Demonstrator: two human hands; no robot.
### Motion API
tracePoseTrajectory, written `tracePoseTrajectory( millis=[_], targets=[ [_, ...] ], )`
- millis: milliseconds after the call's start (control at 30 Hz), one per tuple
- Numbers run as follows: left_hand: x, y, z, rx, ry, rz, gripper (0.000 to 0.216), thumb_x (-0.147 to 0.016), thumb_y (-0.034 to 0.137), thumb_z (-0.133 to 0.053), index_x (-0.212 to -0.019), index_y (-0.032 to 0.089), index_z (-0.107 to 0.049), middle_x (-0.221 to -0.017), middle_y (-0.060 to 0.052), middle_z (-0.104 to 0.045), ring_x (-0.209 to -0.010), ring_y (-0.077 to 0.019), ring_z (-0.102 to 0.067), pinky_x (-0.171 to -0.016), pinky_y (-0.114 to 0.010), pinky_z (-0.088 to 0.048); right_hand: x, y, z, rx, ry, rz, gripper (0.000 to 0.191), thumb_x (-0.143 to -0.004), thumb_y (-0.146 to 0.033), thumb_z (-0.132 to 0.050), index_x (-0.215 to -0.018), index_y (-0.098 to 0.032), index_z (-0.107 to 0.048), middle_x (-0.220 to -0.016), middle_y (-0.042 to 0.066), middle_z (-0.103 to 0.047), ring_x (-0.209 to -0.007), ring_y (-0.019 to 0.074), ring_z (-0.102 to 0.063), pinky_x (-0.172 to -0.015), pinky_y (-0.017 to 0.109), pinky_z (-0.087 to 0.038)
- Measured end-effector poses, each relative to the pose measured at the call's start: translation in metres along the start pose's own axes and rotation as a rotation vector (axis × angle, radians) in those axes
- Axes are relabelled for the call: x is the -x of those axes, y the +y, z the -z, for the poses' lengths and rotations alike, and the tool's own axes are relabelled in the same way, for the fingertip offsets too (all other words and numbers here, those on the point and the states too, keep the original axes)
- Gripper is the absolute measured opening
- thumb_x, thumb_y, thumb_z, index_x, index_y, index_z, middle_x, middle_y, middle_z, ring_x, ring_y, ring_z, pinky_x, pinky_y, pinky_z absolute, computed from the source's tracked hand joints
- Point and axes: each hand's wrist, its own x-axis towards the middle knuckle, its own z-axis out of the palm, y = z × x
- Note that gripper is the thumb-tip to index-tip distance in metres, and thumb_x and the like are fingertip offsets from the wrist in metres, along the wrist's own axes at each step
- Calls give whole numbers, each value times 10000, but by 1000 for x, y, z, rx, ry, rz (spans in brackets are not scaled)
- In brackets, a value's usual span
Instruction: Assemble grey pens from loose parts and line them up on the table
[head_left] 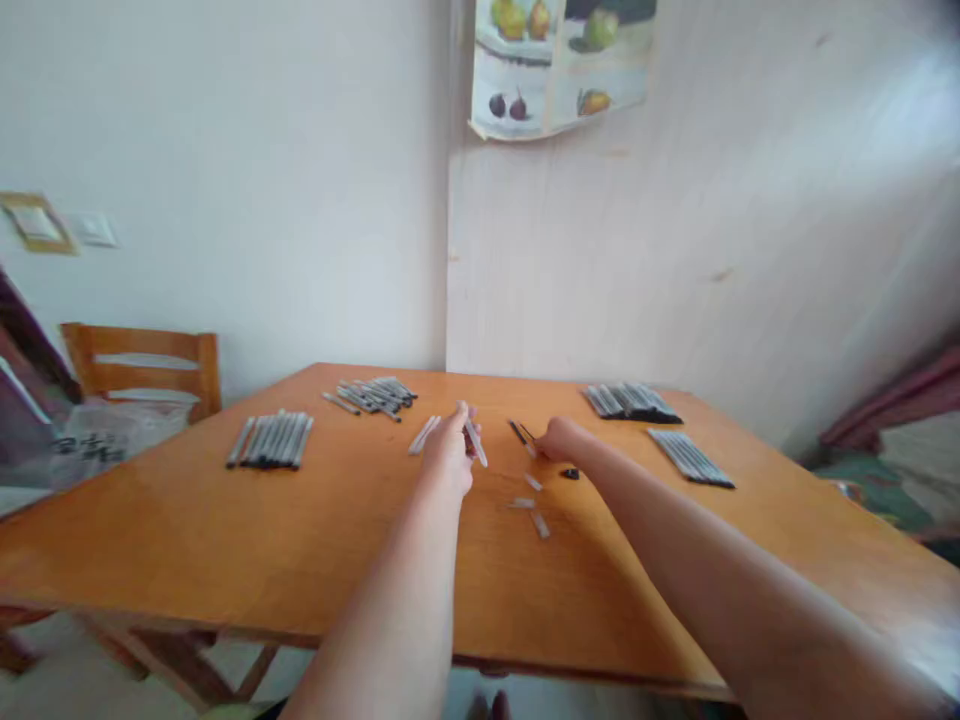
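Note:
My left hand [452, 450] is closed around a white translucent pen barrel [475, 442], which slants down to the right above the middle of the table. To the right, my right hand [556, 440] reaches down to the tabletop with its fingers drawn together. Its fingertips are by two thin dark pen parts [517, 432], perhaps refills; what they pinch, if anything, is too small to make out. Below the hands lie several short clear pieces like pen caps [540, 524]. A small heap of black bits [571, 473] sits under my right wrist. Two pale barrels [424, 435] lie left of my left hand.
On the wooden table [360, 580], a row of pens [271, 440] lies left and a loose pile of pens [373, 395] behind it. More pens [631, 402] and a neat row of pens [688, 457] lie right. A chair [146, 375] stands left; a wall is behind.

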Motion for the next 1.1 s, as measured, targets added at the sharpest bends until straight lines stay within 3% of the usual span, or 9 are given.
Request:
tracePoseTrajectory(
  millis=[300,467,667,800,933,1100],
  targets=[
    [4,-4,-5,-52,-71,70,328,-793,462,-595,-873,148,-641,-608,-11,-591,-482,-81,-510,-478,-209,-324,30,12,16,-273,21,90,220,-824,-234,-449,-757,-115,-622,-681,96,-664,-548,120,-567,-495,209,-392],
    [9,-2,-8,-12,-137,53,268,-822,383,-578,-905,136,-638,-625,-17,-579,-521,-88,-528,-517,-217,-386,54,24,34,-727,307,208,306,-747,-232,-509,-1025,-144,-601,-651,17,-594,-569,116,-519,-501,211,-372],
    [14,-1,-9,-16,-250,-37,241,-783,335,-645,-932,146,-644,-689,-8,-569,-597,-81,-531,-544,-203,-406,78,27,57,-953,301,348,384,-724,-345,-602,-1050,-144,-623,-744,14,-593,-638,114,-498,-598,248,-398],
    [17,-1,-10,-124,-348,-64,318,-762,364,-668,-999,153,-652,-751,-21,-586,-617,-73,-515,-532,-184,-358,84,26,64,-1096,353,443,357,-748,-384,-617,-1002,-134,-638,-787,31,-601,-668,112,-509,-649,264,-419],
    [22,-4,-13,-301,-434,-129,364,-767,405,-654,-1034,159,-665,-799,-39,-595,-657,-79,-501,-557,-187,-333,85,23,67,-1202,459,441,325,-775,-433,-606,-931,-154,-668,-806,43,-612,-675,114,-522,-608,257,-421],
    [28,-7,-14,-521,-499,-177,391,-784,441,-622,-1066,175,-669,-885,-58,-627,-707,-102,-497,-609,-218,-338,89,19,69,-1358,418,475,327,-779,-457,-615,-944,-176,-643,-868,61,-645,-721,131,-592,-603,257,-457]
  ],
)
